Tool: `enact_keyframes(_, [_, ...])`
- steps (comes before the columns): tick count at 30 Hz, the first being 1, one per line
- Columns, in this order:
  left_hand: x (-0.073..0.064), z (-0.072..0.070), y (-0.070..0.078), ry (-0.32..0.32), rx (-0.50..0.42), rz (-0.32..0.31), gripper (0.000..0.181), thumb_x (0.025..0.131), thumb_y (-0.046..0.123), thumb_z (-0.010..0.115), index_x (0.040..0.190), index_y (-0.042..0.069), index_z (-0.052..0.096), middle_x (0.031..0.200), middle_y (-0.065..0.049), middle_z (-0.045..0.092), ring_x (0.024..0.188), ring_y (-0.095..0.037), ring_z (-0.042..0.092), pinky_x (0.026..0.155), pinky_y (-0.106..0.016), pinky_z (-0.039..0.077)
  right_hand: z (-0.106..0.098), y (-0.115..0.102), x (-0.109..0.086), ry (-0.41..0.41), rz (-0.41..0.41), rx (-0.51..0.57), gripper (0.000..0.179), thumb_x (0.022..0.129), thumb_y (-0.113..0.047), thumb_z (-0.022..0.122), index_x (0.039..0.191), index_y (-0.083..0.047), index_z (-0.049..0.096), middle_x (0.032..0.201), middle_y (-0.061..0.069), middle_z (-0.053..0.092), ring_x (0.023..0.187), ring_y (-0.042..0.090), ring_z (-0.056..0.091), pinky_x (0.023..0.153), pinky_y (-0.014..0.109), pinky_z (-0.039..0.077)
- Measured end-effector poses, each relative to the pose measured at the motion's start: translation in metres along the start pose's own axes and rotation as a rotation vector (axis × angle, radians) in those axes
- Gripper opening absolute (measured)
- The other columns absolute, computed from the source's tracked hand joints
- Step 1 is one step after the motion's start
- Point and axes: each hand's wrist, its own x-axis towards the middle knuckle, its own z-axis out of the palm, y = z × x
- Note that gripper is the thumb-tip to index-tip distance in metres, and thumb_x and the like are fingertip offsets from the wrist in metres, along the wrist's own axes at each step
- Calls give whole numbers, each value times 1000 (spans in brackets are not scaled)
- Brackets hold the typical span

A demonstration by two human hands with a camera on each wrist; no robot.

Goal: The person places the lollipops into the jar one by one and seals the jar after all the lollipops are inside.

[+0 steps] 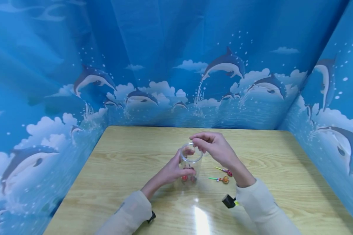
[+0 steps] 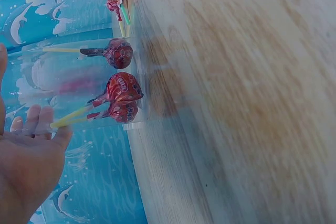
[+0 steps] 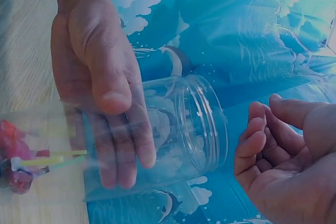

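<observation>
In the head view my left hand (image 1: 177, 167) grips a clear plastic jar (image 1: 191, 157) that stands upright on the table, thumb on the near side and fingers round the far side. Several lollipops (image 2: 124, 90) in red wrappers lie at the jar's bottom, heads down, sticks up. A pinkish-red blur (image 2: 79, 84) shows inside the jar above them. Just over the jar's open rim is my right hand (image 1: 214, 146), its fingers loosely bent and nothing between them. The threaded mouth (image 3: 202, 124) of the jar faces that hand in the right wrist view.
Two lollipops lie on the wooden table (image 1: 129, 156) right of the jar: an orange one (image 1: 225, 179) with a green stick and a dark red one (image 1: 229, 173) with a yellow stick. A blue dolphin curtain (image 1: 164, 65) hangs behind the table and along its sides.
</observation>
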Motion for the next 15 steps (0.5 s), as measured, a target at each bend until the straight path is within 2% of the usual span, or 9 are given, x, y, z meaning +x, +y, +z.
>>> enact_keyframes(6, [2, 1, -1, -2, 6, 20, 82, 88, 17, 84, 153, 8, 34, 152, -12, 48, 142, -43, 41, 116, -65, 30, -10, 3, -7, 38, 21, -16, 29, 106, -32, 62, 123, -14, 74, 100, 15, 70, 79, 28, 58, 60, 31, 45])
enact_keyframes(11, [2, 2, -1, 10, 7, 6, 81, 88, 16, 84, 152, 10, 35, 153, -11, 48, 140, -43, 44, 117, -65, 30, -24, 11, -19, 77, 35, -10, 29, 107, -29, 60, 124, -9, 73, 98, 17, 67, 81, 33, 58, 63, 31, 48])
enact_keyframes(15, [2, 2, 0, 23, 21, -5, 80, 87, 12, 83, 151, 10, 37, 153, -10, 48, 142, -42, 42, 118, -67, 25, -36, 21, -30, 119, 64, -9, 31, 107, -27, 60, 124, -4, 71, 97, 12, 68, 82, 28, 60, 65, 30, 51])
